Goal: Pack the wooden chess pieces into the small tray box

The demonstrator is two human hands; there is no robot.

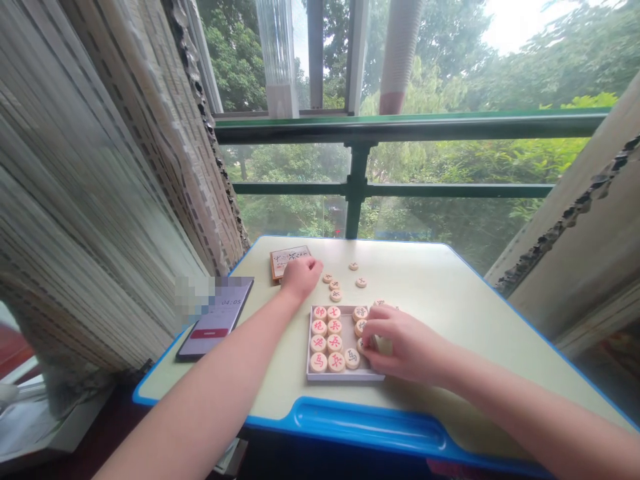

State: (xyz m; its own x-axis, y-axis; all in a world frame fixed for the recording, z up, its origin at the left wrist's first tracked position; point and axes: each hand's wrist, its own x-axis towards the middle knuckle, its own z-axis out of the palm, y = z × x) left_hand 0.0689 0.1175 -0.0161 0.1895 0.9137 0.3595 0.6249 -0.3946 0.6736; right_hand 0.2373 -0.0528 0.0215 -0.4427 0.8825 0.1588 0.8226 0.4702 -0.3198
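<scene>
A shallow white box [345, 377] sits mid-table with round wooden Chinese chess pieces in it. Red-marked pieces [335, 343] fill two columns on its left side, while dark-marked ones [352, 359] lie toward the right. My right hand [395, 340] reaches over the box's right side, its fingers pinching a Chinese chess piece [362, 346] partly covered by them. Farther back, my left hand [301, 277] is closed beside the printed box lid [289, 256]; whatever its fingers hold, if anything, is hidden. Several loose pieces [335, 285] lie just right of it.
More loose pieces [361, 283] are scattered at the back, some partly behind my right hand. A phone [215, 323] lies at the table's left edge. The pale table [480, 307] has a blue rim and a blue front tray [370, 427]. Curtains [125, 167] and a green railing [410, 130] surround it.
</scene>
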